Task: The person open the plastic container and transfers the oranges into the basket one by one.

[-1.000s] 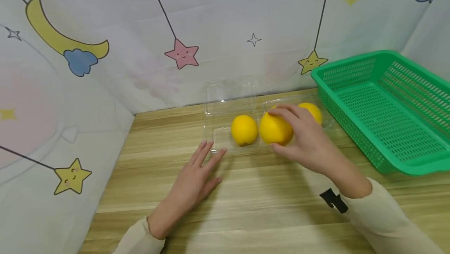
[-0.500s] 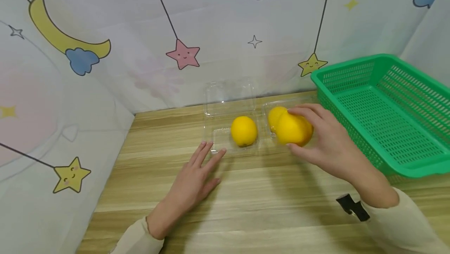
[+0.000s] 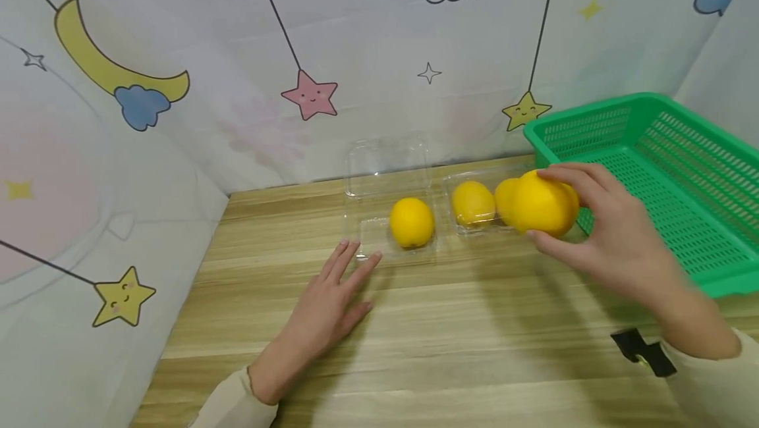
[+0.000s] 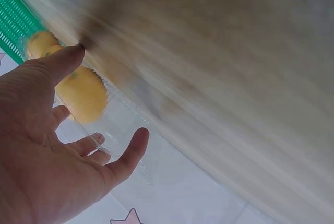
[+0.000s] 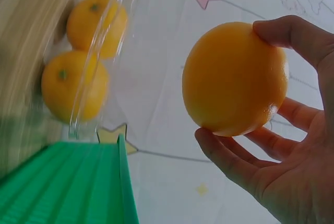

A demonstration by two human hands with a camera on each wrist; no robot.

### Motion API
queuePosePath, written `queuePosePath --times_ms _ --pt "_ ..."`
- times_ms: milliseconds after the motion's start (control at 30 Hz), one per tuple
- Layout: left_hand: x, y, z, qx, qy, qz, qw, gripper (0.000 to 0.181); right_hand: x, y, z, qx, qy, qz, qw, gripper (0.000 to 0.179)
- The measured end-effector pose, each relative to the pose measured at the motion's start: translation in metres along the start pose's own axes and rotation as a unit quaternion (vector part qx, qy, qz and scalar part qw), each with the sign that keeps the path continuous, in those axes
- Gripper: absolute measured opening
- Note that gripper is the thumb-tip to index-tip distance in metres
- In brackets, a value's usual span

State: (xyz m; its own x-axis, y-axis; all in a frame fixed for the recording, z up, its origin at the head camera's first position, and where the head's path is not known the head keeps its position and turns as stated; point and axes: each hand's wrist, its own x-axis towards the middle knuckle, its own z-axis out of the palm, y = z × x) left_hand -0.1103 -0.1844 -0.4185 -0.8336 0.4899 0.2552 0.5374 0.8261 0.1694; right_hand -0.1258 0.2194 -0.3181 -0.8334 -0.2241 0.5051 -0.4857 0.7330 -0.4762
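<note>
In the head view my right hand (image 3: 628, 237) pinches an orange (image 3: 541, 204) between thumb and fingers, off the table. The right wrist view shows this orange (image 5: 235, 78) gripped at its edges. My left hand (image 3: 323, 309) lies on the table with fingers spread, fingertips at the near edge of an open clear plastic box (image 3: 373, 237). One orange (image 3: 412, 222) sits in that box's right side. A second clear box (image 3: 459, 227) beside it contains two oranges; one orange (image 3: 473, 203) shows whole, the other (image 3: 505, 200) is partly hidden by the held orange.
A green slotted basket (image 3: 628, 125) stands at the right, behind my right hand. The wooden table (image 3: 427, 349) meets a printed cloth (image 3: 379, 53) at the back and left. The first box's raised lid (image 3: 388, 168) leans toward the cloth.
My right hand has carried the orange rightward, from over the second box to the basket's near-left side, uncovering an orange in that box. My left hand has stayed in place.
</note>
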Motion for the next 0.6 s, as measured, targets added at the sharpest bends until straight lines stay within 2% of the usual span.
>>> queuePosePath --times_ms 400,600 --pt "-0.001 0.001 0.004 0.0 0.001 0.001 1.0 0.081 -0.021 0.037 -0.024 -0.032 0.054 0.022 0.9978 0.084" --pt "-0.001 0.0 0.003 0.003 0.005 0.003 1.0 0.081 -0.028 0.049 -0.03 -0.042 0.076 0.032 0.9957 0.077"
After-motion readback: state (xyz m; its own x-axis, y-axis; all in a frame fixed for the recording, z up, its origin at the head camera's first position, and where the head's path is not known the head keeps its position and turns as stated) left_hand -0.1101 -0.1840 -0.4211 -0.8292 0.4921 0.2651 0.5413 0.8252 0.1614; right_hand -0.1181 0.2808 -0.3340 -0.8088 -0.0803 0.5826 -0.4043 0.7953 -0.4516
